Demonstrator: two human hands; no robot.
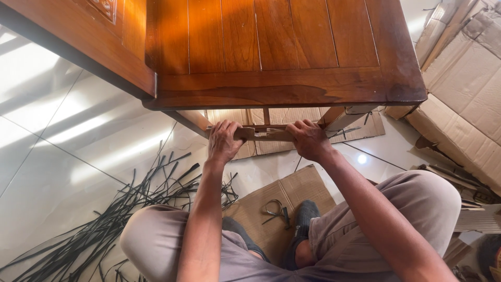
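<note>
I sit low in front of a brown wooden table seen from above, its planked top filling the upper view. Under its near edge runs a thin wooden crossbar between the legs. My left hand is closed over the bar's left part. My right hand grips the bar's right part, close to the right leg. The bar's middle shows between both hands. My knees and grey socks are below.
A heap of black plastic straps lies on the white tiled floor at left. Flat cardboard with a small loop of strap sits under my feet. More cardboard sheets are piled at right. A second wooden piece is upper left.
</note>
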